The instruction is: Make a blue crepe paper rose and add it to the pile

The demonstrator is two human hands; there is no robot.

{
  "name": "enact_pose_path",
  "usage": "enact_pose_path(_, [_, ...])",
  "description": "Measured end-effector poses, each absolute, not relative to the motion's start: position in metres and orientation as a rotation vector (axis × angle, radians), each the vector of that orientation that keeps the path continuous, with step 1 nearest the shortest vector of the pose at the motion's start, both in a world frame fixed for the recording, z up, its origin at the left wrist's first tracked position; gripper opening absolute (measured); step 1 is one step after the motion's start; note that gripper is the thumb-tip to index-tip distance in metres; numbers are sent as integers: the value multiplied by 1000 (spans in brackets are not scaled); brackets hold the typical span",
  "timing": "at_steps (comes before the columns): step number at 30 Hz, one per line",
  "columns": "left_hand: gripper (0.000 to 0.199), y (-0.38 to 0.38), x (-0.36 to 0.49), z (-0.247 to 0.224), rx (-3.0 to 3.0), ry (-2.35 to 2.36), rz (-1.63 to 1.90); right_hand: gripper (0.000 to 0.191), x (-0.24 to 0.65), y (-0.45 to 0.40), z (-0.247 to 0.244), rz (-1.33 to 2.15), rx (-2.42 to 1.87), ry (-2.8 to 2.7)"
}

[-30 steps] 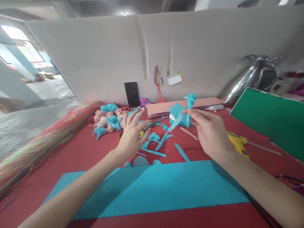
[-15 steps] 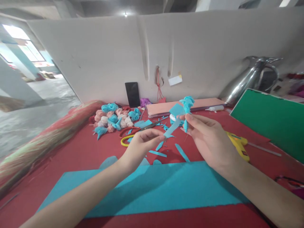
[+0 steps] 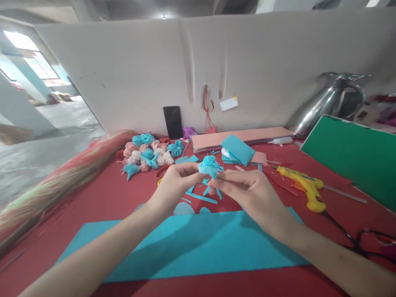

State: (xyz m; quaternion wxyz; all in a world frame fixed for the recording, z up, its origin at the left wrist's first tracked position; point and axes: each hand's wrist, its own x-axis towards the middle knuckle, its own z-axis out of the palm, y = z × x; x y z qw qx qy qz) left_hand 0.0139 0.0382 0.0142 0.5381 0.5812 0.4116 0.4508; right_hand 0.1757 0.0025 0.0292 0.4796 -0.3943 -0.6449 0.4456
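Observation:
Between my two hands is a small blue crepe paper flower (image 3: 209, 166), its ruffled head up and its narrow base down. My right hand (image 3: 247, 187) pinches the base between thumb and fingers. The fingers of my left hand (image 3: 177, 179) are closed at the left side of the head, on a petal edge there. Below both hands lies a long sheet of blue crepe paper (image 3: 192, 251). Blue paper scraps (image 3: 201, 198) are scattered just behind the sheet. A pair of scissors (image 3: 161, 172) is mostly hidden behind my left hand.
Blue, pink and white paper flowers (image 3: 148, 154) are heaped at the back left. Folded blue paper (image 3: 238, 148) lies behind my right hand. A yellow glue gun (image 3: 305, 185) with its cord rests at right, near a green board (image 3: 349, 152) and a steel jug (image 3: 324, 103). A phone (image 3: 173, 122) leans on the wall.
My right hand has brought the flower down and left. The blue strip in my left hand now meets the flower's head. The glue gun and folded paper are more fully in view.

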Motion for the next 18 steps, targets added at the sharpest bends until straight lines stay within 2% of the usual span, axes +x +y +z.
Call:
enact_pose_path(9, [13,26,15,24,1223,756,1069,15,175,5,25,1192,-959,-1496])
enact_pose_path(12, [17,28,13,27,1139,635,1062,13,177,7,22,1323,-836,-1444])
enact_pose_path(18, [10,23,12,28,1178,608,958,12,178,8,18,1627,-587,-1331])
